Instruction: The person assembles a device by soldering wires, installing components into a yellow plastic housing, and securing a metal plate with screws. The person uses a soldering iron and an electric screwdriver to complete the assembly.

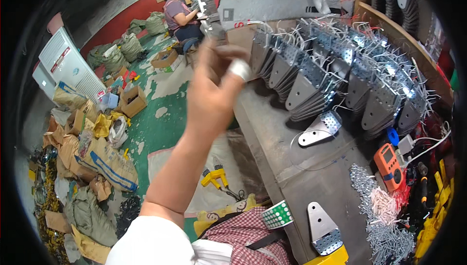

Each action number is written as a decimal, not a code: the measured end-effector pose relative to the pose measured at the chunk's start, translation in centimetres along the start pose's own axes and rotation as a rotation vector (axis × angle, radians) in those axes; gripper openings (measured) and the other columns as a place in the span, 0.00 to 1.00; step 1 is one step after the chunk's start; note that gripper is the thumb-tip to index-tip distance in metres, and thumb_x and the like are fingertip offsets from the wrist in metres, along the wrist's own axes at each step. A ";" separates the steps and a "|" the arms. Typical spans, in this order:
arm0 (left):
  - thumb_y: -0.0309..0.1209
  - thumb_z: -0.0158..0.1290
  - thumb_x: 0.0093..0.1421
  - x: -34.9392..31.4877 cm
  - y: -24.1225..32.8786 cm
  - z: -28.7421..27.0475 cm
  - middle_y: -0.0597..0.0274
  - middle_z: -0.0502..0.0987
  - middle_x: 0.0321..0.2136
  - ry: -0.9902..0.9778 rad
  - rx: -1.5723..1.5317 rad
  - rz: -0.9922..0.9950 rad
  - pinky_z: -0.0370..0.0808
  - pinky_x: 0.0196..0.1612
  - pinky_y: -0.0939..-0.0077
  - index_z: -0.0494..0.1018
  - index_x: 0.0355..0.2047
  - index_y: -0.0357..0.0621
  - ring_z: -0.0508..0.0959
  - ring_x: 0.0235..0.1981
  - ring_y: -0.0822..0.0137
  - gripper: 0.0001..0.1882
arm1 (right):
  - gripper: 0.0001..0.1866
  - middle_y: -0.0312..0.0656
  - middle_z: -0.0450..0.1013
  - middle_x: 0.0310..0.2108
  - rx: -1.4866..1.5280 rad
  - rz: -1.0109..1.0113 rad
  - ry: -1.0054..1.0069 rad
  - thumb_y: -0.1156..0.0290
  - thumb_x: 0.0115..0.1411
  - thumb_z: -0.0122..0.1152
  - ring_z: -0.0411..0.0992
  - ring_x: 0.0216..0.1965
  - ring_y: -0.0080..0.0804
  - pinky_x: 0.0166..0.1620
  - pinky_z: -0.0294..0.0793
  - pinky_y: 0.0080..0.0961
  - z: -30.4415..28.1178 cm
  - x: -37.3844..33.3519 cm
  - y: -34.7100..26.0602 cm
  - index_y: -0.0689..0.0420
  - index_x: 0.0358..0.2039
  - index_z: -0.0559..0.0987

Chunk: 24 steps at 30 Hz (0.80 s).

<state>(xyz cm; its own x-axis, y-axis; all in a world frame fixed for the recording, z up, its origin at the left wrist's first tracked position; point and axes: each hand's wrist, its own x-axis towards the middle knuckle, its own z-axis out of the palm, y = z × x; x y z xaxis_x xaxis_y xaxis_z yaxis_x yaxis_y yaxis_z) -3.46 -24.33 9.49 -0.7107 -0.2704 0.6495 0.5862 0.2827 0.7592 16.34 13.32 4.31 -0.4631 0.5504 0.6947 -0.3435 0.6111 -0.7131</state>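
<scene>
My left hand (216,87) is raised in front of me, fingers curled together, with a white bandage (240,69) round one finger. A small grey metal piece (214,30) sits right at the fingertips; whether the hand holds it is unclear. To its right a grey workbench (272,119) carries rows of stacked perforated metal plates with white wires (340,70). One single plate (318,128) lies in front of the stacks and another (323,228) lies near the bench's front edge. My right hand is out of view.
An orange multimeter (389,165), a heap of small metal parts (379,236) and a green dotted tape roll (277,214) are on the bench. Yellow pliers (214,176) lie on a sack below. Sacks (104,160) and boxes (132,100) crowd the green floor. A seated person (180,14) works at the back.
</scene>
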 end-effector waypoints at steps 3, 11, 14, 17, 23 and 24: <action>0.25 0.52 0.53 -4.6 -0.7 4.6 0.51 0.74 0.39 -0.579 0.136 0.026 0.69 0.49 0.67 0.65 0.52 0.34 0.75 0.42 0.60 0.24 | 0.26 0.47 0.68 0.32 -0.129 0.031 0.062 0.49 0.63 0.50 0.66 0.34 0.38 0.41 0.68 0.35 -1.5 -0.8 -0.3 0.65 0.38 0.70; 0.28 0.62 0.36 -13.9 2.6 14.4 0.49 0.63 0.56 -1.555 0.137 0.361 0.64 0.57 0.55 0.68 0.45 0.38 0.63 0.57 0.45 0.31 | 0.32 0.42 0.65 0.43 0.966 0.638 0.087 0.61 0.62 0.48 0.62 0.50 0.37 0.59 0.52 0.57 -6.2 -0.2 0.0 0.56 0.63 0.50; 0.28 0.62 0.37 -15.5 1.0 16.7 0.49 0.65 0.54 -1.616 0.071 0.321 0.61 0.58 0.54 0.66 0.51 0.36 0.63 0.56 0.46 0.36 | 0.28 0.38 0.66 0.40 0.920 0.665 0.124 0.58 0.62 0.47 0.63 0.46 0.33 0.57 0.56 0.51 -7.2 -2.0 1.7 0.54 0.60 0.57; 0.29 0.63 0.36 -16.4 0.6 17.2 0.50 0.66 0.53 -1.648 -0.010 0.221 0.61 0.57 0.55 0.66 0.50 0.36 0.64 0.54 0.48 0.37 | 0.20 0.30 0.63 0.31 0.951 0.755 0.417 0.54 0.62 0.48 0.64 0.37 0.22 0.52 0.61 0.34 -8.2 -3.7 2.6 0.53 0.49 0.67; 0.34 0.63 0.35 -17.8 -0.3 16.6 0.52 0.67 0.50 -1.619 0.077 0.284 0.61 0.54 0.56 0.66 0.51 0.38 0.66 0.52 0.49 0.38 | 0.20 0.29 0.63 0.29 1.049 0.785 0.555 0.56 0.60 0.51 0.64 0.35 0.22 0.50 0.63 0.33 -7.9 -6.2 3.7 0.53 0.49 0.67; 0.34 0.64 0.35 -17.8 -0.4 16.5 0.52 0.68 0.50 -1.615 0.100 0.289 0.61 0.54 0.56 0.66 0.51 0.38 0.66 0.52 0.49 0.39 | 0.20 0.29 0.63 0.29 1.065 0.792 0.539 0.57 0.60 0.52 0.64 0.35 0.22 0.50 0.62 0.33 -7.6 -6.2 3.8 0.53 0.48 0.67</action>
<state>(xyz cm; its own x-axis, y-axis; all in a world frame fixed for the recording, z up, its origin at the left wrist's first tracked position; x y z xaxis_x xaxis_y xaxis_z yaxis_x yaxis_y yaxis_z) 2.52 -4.41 -3.02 -0.2713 0.9625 -0.0022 0.7831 0.2220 0.5809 24.07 16.56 -2.02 -0.5405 0.8306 -0.1339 -0.6958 -0.5308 -0.4839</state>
